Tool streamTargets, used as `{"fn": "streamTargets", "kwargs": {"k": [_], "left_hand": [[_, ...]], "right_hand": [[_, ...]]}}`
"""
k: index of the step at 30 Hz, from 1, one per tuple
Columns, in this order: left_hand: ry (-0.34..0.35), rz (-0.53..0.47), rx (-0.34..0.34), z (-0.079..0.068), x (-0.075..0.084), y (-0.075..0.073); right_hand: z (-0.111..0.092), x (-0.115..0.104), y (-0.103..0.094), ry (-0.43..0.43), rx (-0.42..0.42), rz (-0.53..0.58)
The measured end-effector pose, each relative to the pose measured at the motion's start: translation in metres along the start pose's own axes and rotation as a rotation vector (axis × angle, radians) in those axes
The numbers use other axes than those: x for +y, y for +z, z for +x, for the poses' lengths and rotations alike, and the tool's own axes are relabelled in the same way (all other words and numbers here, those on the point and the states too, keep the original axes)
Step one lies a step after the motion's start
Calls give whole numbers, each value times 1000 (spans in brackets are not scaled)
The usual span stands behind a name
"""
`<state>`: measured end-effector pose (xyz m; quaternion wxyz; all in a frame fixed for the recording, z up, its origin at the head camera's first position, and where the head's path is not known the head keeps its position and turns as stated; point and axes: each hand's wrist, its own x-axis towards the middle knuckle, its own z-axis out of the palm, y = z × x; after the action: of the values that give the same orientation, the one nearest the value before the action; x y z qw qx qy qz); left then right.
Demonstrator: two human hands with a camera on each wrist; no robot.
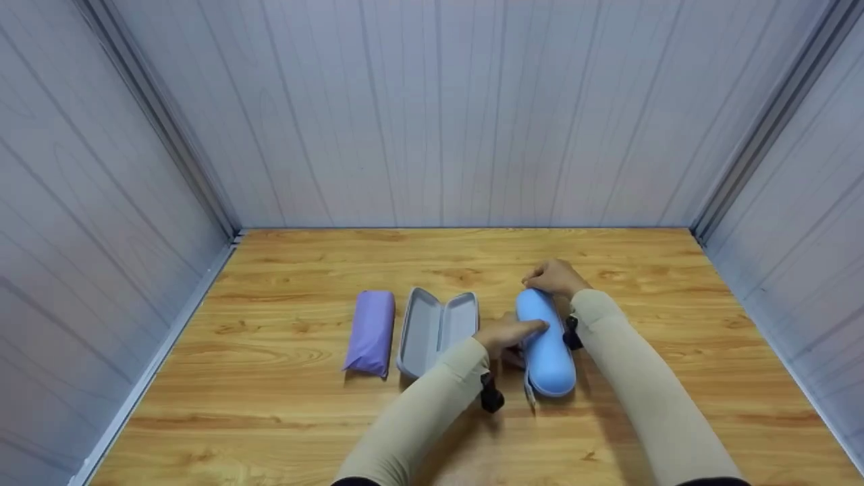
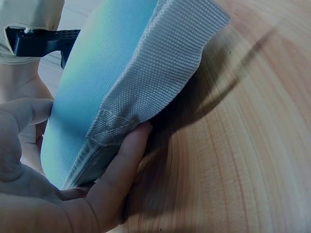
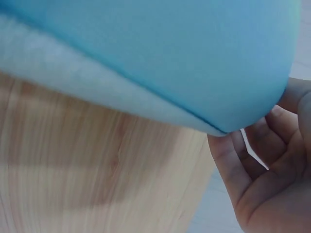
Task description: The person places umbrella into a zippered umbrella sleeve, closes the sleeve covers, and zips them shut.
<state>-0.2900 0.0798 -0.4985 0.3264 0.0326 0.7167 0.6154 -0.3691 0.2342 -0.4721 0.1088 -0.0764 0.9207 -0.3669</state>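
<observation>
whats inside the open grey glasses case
Only bare grey lining shows in the visible parts of the grey glasses case. The person's left sleeve covers the near part of its right half, so anything there cannot be seen.

Long beige sleeves of plain, lightly creased cloth cover both arms, the left sleeve (image 1: 418, 413) and the right sleeve (image 1: 651, 388) each ending in a cuff at the wrist. The left hand (image 1: 507, 333) and right hand (image 1: 559, 278) are bare. Beside the left cuff sits a small black wrist camera (image 1: 492, 398); at the right cuff, a blocky black camera mount (image 2: 36, 42) with a thinner bar shows. A black band (image 1: 356, 481) edges the left sleeve's upper visible end.
</observation>
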Motion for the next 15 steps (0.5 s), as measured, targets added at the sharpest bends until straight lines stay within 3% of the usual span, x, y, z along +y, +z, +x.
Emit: {"fn": "streamTargets", "kwargs": {"k": [7, 15], "left_hand": [[-25, 5, 47, -1, -1, 2], [-29, 15, 81, 0, -1, 2]], "right_hand": [[3, -1, -1, 52, 16, -15], [1, -2, -3, 45, 38, -28]]}}
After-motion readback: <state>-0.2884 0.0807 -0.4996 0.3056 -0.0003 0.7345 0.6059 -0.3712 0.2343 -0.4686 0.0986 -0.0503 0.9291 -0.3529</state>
